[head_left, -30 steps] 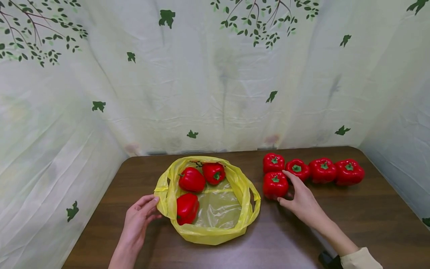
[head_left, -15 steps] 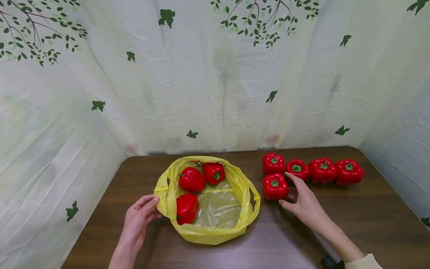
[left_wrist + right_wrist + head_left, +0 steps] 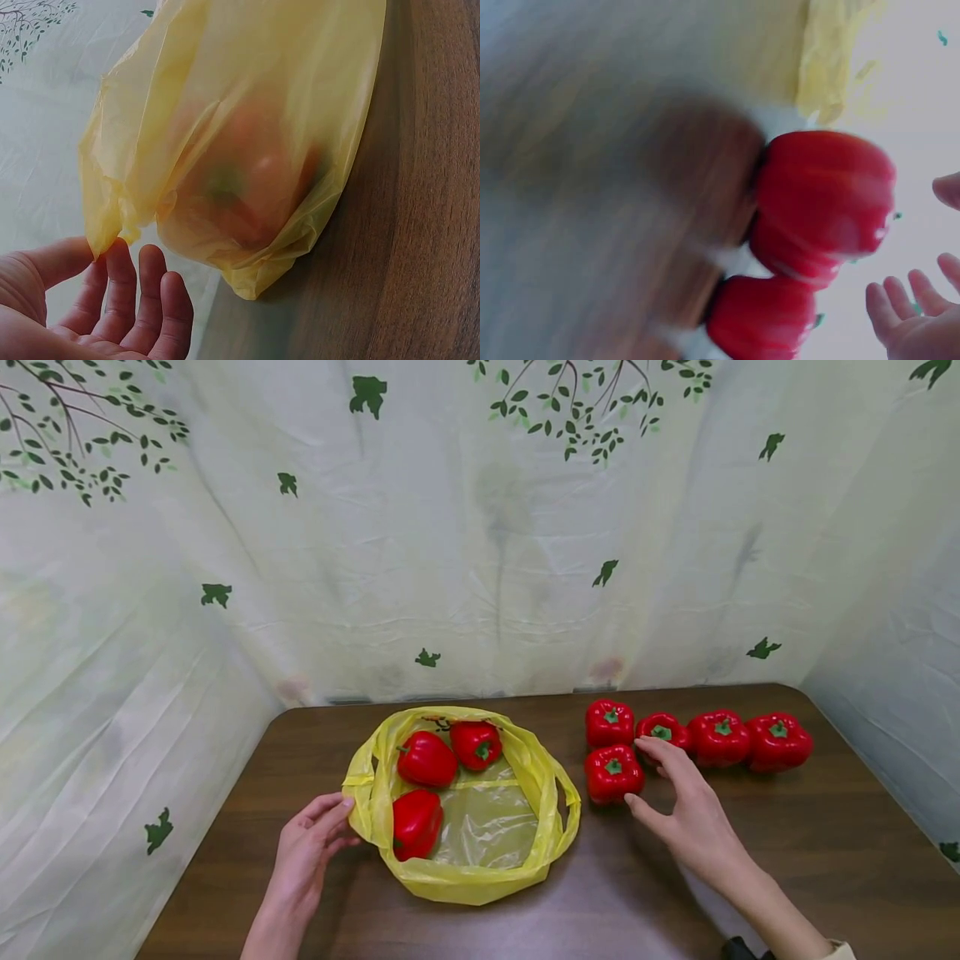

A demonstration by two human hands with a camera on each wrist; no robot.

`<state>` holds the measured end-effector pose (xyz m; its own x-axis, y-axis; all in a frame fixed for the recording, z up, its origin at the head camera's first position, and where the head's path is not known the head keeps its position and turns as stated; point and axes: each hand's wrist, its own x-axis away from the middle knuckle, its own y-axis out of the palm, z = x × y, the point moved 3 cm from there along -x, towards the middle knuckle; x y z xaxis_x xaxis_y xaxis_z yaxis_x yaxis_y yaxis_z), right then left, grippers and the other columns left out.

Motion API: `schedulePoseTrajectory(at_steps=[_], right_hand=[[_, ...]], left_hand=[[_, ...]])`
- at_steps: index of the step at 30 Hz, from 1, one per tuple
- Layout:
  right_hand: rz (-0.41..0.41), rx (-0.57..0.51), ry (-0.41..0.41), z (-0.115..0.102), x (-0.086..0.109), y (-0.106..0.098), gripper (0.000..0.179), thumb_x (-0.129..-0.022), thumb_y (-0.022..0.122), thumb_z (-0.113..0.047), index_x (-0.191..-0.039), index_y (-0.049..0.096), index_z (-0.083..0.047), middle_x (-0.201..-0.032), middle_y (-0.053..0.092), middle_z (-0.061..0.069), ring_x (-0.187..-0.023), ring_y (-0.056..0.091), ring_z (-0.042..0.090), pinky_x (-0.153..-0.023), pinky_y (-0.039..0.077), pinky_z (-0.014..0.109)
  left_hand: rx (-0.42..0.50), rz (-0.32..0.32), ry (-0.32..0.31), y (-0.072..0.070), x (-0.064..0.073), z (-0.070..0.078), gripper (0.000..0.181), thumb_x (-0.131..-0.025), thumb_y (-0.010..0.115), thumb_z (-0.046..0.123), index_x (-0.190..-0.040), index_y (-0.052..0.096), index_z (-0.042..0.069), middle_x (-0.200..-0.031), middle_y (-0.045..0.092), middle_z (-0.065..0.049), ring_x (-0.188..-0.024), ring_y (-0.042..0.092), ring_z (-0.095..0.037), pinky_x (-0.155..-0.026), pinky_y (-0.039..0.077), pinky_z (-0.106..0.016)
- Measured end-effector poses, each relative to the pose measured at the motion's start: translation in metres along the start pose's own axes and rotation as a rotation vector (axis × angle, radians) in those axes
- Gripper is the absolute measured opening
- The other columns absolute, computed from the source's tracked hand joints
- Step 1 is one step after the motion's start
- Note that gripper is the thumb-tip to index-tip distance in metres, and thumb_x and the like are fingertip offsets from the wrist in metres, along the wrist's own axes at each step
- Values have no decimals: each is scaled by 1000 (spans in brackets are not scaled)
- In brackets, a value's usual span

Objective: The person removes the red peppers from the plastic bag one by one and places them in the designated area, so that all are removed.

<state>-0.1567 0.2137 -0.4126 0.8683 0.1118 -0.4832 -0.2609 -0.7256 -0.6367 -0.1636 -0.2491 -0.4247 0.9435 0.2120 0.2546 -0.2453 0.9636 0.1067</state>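
A yellow plastic bag (image 3: pixel 468 892) stands with its mouth wide, three red bell peppers (image 3: pixel 417 824) lying inside. My left hand (image 3: pixel 303 847) pinches the bag's left edge between thumb and index finger; in the left wrist view the pinched corner (image 3: pixel 107 229) shows clearly, the other fingers loosely bent. Right of the bag, a red bell pepper (image 3: pixel 613 787) sits upright in front of another pepper (image 3: pixel 609 723). Beside that front pepper my right hand (image 3: pixel 697 822) hovers, thumb and fingers spread, holding nothing. The right wrist view shows its fingers (image 3: pixel 928 296) apart from the nearest pepper (image 3: pixel 825 191).
Three more red bell peppers (image 3: pixel 718 739) line up along the back right of the brown wooden table (image 3: pixel 840 852). A pale curtain (image 3: pixel 450 568) printed with green leaves hangs right behind the table. A dark object (image 3: pixel 738 948) shows by the right sleeve.
My right hand has drawn back slightly rightward, its fingers now farther from the front pepper, which has shifted very little. The left hand keeps its pinch on the bag.
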Motion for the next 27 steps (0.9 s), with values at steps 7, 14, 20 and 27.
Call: schedulePoseTrajectory(at_steps=[7,14,20,27], right_hand=[[-27,-9,-61,-29,-7,5,68,-80,82,-11,-139,50,-17,-140,49,-3,-126,47,16,-97,48,30],[-166,-82,-120,-47,-18,21,63,-84,78,-11,-140,50,-20,-142,48,-4,-131,43,16,-98,47,46],[-253,-142,-164,-60,-32,38,60,-86,76,-15,-139,50,-22,-143,47,-5,-133,41,16,-103,43,47],[-313,-224,-172,-71,-49,67,56,-87,75,-14,-137,51,-19,-141,49,-5,-130,45,11,-99,47,39]], left_hand=[[-9,9,-1,-1,0,1,5,-92,71,21,-92,70,17,-87,71,2,-75,67,-13,-69,56,-31],[-15,10,-8,-1,1,1,5,-92,71,21,-94,70,16,-89,71,2,-76,67,-14,-70,56,-31],[-17,9,-4,0,1,0,6,-93,71,21,-95,70,15,-89,71,1,-76,67,-14,-69,56,-31],[-24,1,0,2,0,2,10,-92,72,22,-97,69,13,-90,71,1,-77,67,-14,-70,57,-31]])
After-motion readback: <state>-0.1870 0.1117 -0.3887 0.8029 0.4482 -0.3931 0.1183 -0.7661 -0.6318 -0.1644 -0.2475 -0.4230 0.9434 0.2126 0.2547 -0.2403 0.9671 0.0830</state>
